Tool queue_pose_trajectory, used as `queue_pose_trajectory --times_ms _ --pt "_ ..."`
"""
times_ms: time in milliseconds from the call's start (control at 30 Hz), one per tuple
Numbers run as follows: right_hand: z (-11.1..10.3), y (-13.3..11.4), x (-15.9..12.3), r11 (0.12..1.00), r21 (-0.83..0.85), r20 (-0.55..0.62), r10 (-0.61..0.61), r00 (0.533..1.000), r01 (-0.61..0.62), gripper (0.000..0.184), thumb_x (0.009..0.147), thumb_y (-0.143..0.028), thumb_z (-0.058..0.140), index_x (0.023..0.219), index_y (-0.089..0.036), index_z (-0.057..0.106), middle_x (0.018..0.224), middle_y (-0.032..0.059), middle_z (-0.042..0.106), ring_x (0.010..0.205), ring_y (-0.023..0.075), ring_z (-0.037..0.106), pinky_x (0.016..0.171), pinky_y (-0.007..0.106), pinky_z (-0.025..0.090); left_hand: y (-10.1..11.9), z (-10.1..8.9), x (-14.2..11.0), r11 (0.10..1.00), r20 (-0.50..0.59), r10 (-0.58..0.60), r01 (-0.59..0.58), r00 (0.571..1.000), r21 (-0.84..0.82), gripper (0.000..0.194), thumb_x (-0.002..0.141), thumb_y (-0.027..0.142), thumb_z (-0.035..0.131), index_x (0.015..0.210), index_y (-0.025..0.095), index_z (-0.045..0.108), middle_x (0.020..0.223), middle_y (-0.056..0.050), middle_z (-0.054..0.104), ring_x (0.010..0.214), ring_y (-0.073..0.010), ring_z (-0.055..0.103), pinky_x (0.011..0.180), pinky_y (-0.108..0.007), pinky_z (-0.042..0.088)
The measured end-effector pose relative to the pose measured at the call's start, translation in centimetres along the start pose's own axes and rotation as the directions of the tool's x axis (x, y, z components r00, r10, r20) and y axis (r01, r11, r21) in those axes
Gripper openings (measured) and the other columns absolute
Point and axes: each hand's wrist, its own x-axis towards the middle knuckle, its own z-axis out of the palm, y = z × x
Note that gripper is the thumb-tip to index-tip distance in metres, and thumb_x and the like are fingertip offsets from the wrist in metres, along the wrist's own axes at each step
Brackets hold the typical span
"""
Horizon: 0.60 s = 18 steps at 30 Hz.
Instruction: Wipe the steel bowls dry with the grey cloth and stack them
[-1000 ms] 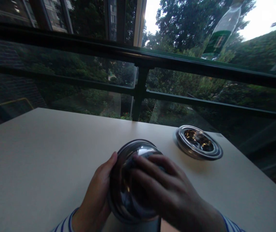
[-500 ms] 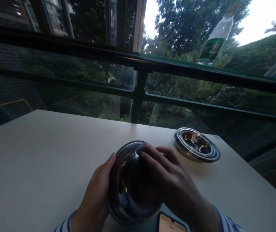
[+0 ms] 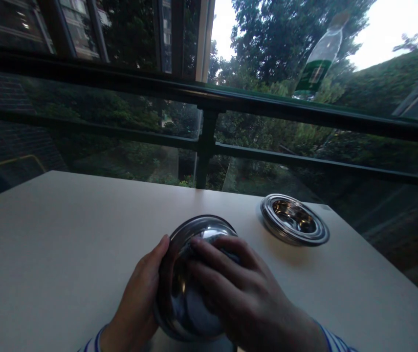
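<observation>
Labels first: clear bottle point(image 3: 320, 61) beyond the desk point(image 3: 65, 244), at the top rail point(image 3: 267, 102); green label point(image 3: 313, 76) with a paler panel, print too small to read. It leans, cap end up and to the right in view.

Held bowl point(image 3: 181, 303): shiny metal, near edge of desk, roughly centred, between both hands. Left hand point(image 3: 135, 288) grips its left side: thumb up along the rim, remaining fingers out of sight behind/under. Right hand point(image 3: 249, 293) reaches in from the right, fingers point(image 3: 216, 256) curved, slightly apart, tips on the metal. Thumb hidden; can't tell if they pinch anything.

Orientation: rounded outside looks to face the wearer, rim on the far side, whole thing tilted. Outline round, so no real long axis.

Second metal dish point(image 3: 293, 220) sits on desk, far right, well apart from the hands, hollow side up. Several rim lines show; can't tell if it's a stack. Striped cuffs point(image 3: 95, 342) on both wrists.
</observation>
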Motion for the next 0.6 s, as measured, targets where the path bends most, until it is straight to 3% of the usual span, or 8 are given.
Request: queue_pose_trajectory --times_ms 67,133,200,367,500,600 --pt "0.0 0.2 -0.1 0.999 0.026 0.002 0.022 1.000 -0.023 0.033 0.087 -0.014 0.045 0.119 -0.014 0.052 0.131 0.0084 0.050 0.110 0.0235 0.044 0.091 0.041 0.045 0.3 0.1 -0.1 1.000 -0.047 0.019 -0.019 0.999 -0.012 0.027 0.077 0.029 0.060 0.095 0.011 0.069 0.080 -0.007 0.075 0.078 -0.0237 0.069 0.073 -0.034 0.054" --pt "0.0 0.7 -0.3 0.991 0.047 -0.009 0.129 0.992 -0.128 0.033 0.086 -0.013 0.044 0.119 -0.015 0.051 0.131 0.0087 0.050 0.108 0.0232 0.044 0.087 0.040 0.047 0.5 0.1 -0.2 0.999 -0.100 0.034 -0.035 0.994 -0.013 0.027 0.079 0.029 0.058 0.097 0.013 0.068 0.080 -0.007 0.075 0.077 -0.0234 0.069 0.073 -0.034 0.054" --pt "-0.1 1.1 -0.5 0.979 0.050 -0.030 0.199 0.979 -0.198 0.035 0.085 -0.013 0.045 0.119 -0.016 0.051 0.130 0.0092 0.050 0.105 0.0237 0.044 0.083 0.040 0.049 0.5 0.2 -0.2 1.000 -0.091 0.024 -0.024 0.996 0.004 0.028 0.079 0.029 0.058 0.099 0.013 0.068 0.081 -0.006 0.075 0.078 -0.0234 0.069 0.073 -0.034 0.054" --pt "-0.2 0.9 -0.3 0.997 0.026 0.002 0.073 0.997 -0.073 0.040 0.080 -0.009 0.050 0.120 -0.015 0.050 0.133 0.0089 0.047 0.112 0.0246 0.040 0.092 0.042 0.044 0.4 0.1 -0.3 1.000 -0.035 0.006 -0.005 0.999 0.030 0.033 0.077 0.029 0.060 0.105 0.012 0.066 0.084 -0.008 0.075 0.079 -0.0246 0.069 0.074 -0.035 0.054" --pt "-0.1 1.6 -0.4 0.976 0.087 -0.033 0.205 0.978 -0.202 0.037 0.083 -0.011 0.048 0.120 -0.016 0.051 0.129 0.0097 0.051 0.105 0.0222 0.046 0.084 0.039 0.049 0.6 0.0 -0.4 0.999 -0.098 0.041 -0.038 0.994 0.028 0.032 0.079 0.030 0.058 0.105 0.013 0.066 0.084 -0.007 0.075 0.078 -0.0241 0.069 0.074 -0.035 0.054" --pt "-0.3 1.7 -0.4 0.980 0.076 -0.034 0.187 0.982 -0.184 0.036 0.084 -0.011 0.046 0.119 -0.016 0.051 0.129 0.0097 0.051 0.106 0.0226 0.045 0.085 0.040 0.048 0.6 -0.1 -0.4 0.999 -0.016 0.003 -0.002 1.000 0.050 0.032 0.077 0.029 0.061 0.103 0.012 0.067 0.084 -0.008 0.075 0.080 -0.0244 0.069 0.075 -0.034 0.054"
